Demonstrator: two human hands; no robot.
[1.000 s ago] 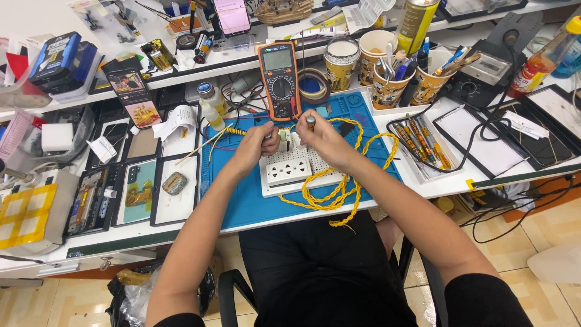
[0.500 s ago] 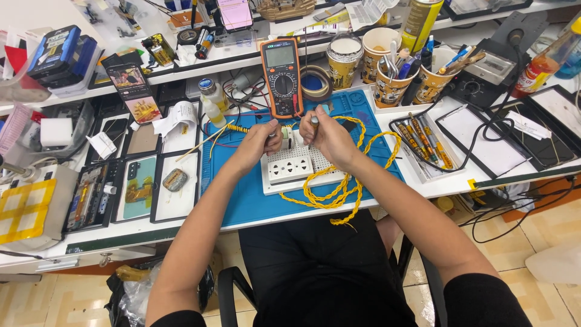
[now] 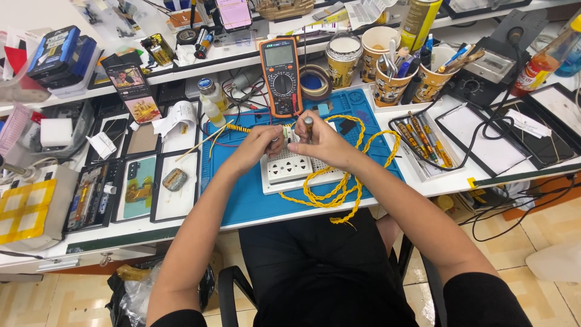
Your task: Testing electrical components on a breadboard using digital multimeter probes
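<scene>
white multi-socket power strip flat on blue mat, twisted yellow cord looped around it, small plug part at its far edge

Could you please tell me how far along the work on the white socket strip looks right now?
Done: the socket strip lies on the blue mat. In hand: the right hand holds a screwdriver at its end while the left hand steadies it. Left: the yellow cable lies loosely coiled.

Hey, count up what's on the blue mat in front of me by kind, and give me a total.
Multimeter: 1
White socket strip: 1
Yellow twisted cable: 1
Tape roll: 1
Total: 4
</scene>
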